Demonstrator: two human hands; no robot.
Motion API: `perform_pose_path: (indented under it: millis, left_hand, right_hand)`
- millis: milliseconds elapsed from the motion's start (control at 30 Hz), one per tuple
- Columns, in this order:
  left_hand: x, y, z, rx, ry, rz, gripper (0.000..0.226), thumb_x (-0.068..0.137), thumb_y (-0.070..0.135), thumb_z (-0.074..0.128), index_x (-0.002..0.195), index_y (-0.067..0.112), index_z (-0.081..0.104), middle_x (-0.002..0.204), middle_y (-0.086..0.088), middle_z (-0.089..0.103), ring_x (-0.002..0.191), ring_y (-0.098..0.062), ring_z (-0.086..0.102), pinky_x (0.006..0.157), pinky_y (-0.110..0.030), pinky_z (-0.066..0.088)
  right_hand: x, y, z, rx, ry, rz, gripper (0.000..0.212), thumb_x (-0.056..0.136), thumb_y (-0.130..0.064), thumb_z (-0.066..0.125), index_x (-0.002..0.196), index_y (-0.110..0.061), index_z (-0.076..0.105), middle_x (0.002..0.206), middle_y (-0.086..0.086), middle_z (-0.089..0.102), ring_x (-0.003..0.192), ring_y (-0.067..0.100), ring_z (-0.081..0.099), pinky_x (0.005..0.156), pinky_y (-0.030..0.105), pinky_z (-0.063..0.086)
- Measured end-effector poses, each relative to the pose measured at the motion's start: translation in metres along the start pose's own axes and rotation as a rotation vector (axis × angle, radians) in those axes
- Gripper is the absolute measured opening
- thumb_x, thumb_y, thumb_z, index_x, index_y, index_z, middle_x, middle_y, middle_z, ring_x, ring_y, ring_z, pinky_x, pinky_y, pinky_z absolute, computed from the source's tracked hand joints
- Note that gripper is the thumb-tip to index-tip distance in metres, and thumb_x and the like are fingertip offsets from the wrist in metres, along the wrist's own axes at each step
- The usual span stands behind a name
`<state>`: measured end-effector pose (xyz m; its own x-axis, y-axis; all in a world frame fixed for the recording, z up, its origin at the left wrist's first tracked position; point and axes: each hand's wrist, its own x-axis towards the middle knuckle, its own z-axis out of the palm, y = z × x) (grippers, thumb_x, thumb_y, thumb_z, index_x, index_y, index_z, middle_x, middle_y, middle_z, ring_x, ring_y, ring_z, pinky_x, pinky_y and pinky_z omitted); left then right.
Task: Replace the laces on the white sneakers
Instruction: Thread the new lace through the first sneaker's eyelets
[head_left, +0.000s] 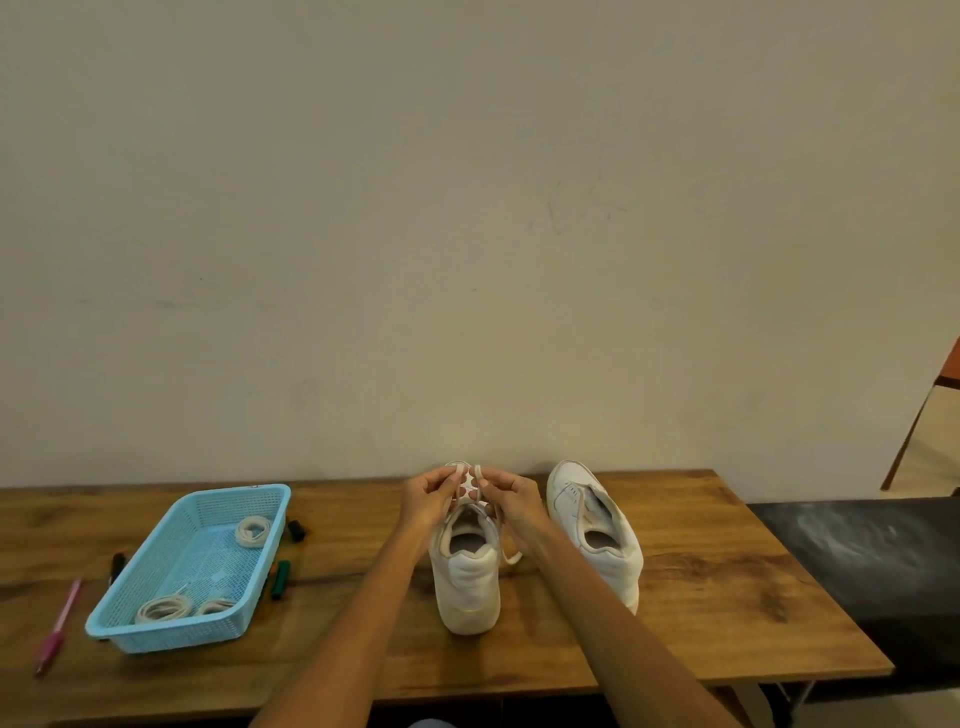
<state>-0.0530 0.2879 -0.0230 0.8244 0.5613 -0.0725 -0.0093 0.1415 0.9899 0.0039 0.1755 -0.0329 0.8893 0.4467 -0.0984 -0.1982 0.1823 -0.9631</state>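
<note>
1. A white low-top leather sneaker (469, 566) stands near the middle of the brown wooden surface (691, 623), heel toward the person.
2. The left hand (428, 496) and right hand (517, 499) each pinch a loop of its soft white lace (480, 480) with fingers clamped.
3. The lace is likely limp and light, best held near the loop bases.

Warm, dim indoor light is washing the frame in a yellowish cast. Soft shadows are falling under objects in the lower half. Wide-angle distortion is bending the edges, and fine detail is looking slightly soft.
</note>
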Motion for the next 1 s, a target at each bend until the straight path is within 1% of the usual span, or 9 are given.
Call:
perform_pose_path:
  millis: [167, 267, 333, 400, 567, 700, 800, 900, 1000]
  left_hand:
    - [-0.004, 0.001, 0.002, 0.058, -0.036, 0.05, 0.012, 0.088, 0.008, 0.063, 0.098, 0.004, 0.068, 0.087, -0.008, 0.069, 0.083, -0.024, 0.065, 0.07, -0.026, 0.056]
    - [-0.001, 0.004, 0.001, 0.126, -0.067, 0.013, 0.023, 0.084, 0.009, 0.068, 0.104, 0.005, 0.058, 0.09, -0.01, 0.067, 0.082, -0.023, 0.065, 0.07, -0.026, 0.057]
    - [0.005, 0.008, -0.002, 0.185, -0.095, -0.007, 0.035, 0.081, 0.011, 0.072, 0.109, 0.007, 0.051, 0.098, -0.013, 0.065, 0.091, -0.028, 0.065, 0.078, -0.034, 0.056]
    - [0.008, 0.012, -0.005, 0.256, -0.128, 0.019, 0.032, 0.08, 0.01, 0.073, 0.105, 0.011, 0.053, 0.098, -0.013, 0.065, 0.093, -0.029, 0.064, 0.073, -0.031, 0.056]
    - [0.014, 0.017, -0.006, 0.343, -0.13, 0.026, 0.011, 0.081, 0.002, 0.07, 0.083, 0.009, 0.061, 0.093, -0.015, 0.066, 0.088, -0.027, 0.063, 0.066, -0.025, 0.053]
    - [0.015, 0.018, -0.002, 0.38, -0.063, -0.01, 0.015, 0.083, 0.005, 0.069, 0.073, 0.009, 0.058, 0.078, -0.011, 0.062, 0.079, -0.026, 0.062, 0.064, -0.025, 0.052]
    - [0.01, 0.019, -0.005, 0.339, -0.066, -0.056, 0.007, 0.086, 0.006, 0.066, 0.084, 0.003, 0.06, 0.075, -0.01, 0.061, 0.065, -0.017, 0.058, 0.049, -0.017, 0.048]
    - [0.006, 0.016, -0.013, 0.198, -0.138, -0.121, 0.015, 0.087, 0.006, 0.064, 0.1, -0.003, 0.064, 0.084, -0.013, 0.067, 0.071, -0.021, 0.063, 0.062, -0.025, 0.056]
    - [0.003, 0.011, -0.015, 0.147, -0.142, -0.108, 0.018, 0.085, 0.006, 0.066, 0.102, -0.001, 0.065, 0.092, -0.016, 0.069, 0.077, -0.023, 0.066, 0.07, -0.029, 0.057]
  right_hand:
    - [0.002, 0.001, 0.007, -0.011, 0.132, 0.003, 0.012, 0.086, -0.003, 0.065, 0.097, -0.006, 0.07, 0.096, 0.016, 0.071, 0.09, 0.03, 0.069, 0.085, 0.042, 0.056]
    - [0.003, -0.003, 0.011, -0.047, 0.197, -0.029, 0.011, 0.082, -0.002, 0.07, 0.082, -0.012, 0.064, 0.081, 0.009, 0.069, 0.077, 0.022, 0.067, 0.07, 0.032, 0.057]
    - [0.003, -0.008, 0.013, -0.142, 0.166, -0.058, 0.012, 0.082, -0.002, 0.069, 0.082, -0.012, 0.063, 0.079, 0.006, 0.068, 0.07, 0.015, 0.064, 0.058, 0.021, 0.051]
    - [0.003, -0.01, 0.013, -0.247, 0.074, -0.069, 0.007, 0.085, -0.003, 0.066, 0.09, -0.008, 0.067, 0.081, 0.006, 0.068, 0.069, 0.011, 0.063, 0.054, 0.015, 0.048]
    - [-0.003, -0.016, 0.004, -0.326, -0.134, -0.078, 0.013, 0.088, -0.005, 0.062, 0.098, -0.007, 0.07, 0.084, 0.003, 0.069, 0.078, 0.01, 0.064, 0.067, 0.019, 0.051]
    - [-0.004, -0.014, 0.005, -0.314, -0.048, -0.113, 0.01, 0.087, -0.015, 0.068, 0.094, -0.009, 0.072, 0.081, 0.001, 0.07, 0.073, 0.009, 0.065, 0.061, 0.016, 0.05]
    - [-0.002, -0.01, 0.009, -0.292, -0.017, -0.106, 0.005, 0.086, -0.015, 0.068, 0.088, -0.014, 0.073, 0.083, 0.003, 0.072, 0.078, 0.014, 0.067, 0.069, 0.022, 0.055]
    - [-0.001, -0.006, 0.012, -0.33, 0.027, -0.125, 0.006, 0.087, -0.018, 0.068, 0.086, -0.015, 0.073, 0.086, 0.006, 0.072, 0.085, 0.021, 0.068, 0.078, 0.03, 0.057]
    - [-0.001, -0.006, 0.017, -0.421, 0.104, -0.169, 0.009, 0.089, -0.019, 0.065, 0.088, -0.012, 0.07, 0.085, 0.005, 0.07, 0.083, 0.02, 0.066, 0.075, 0.026, 0.055]
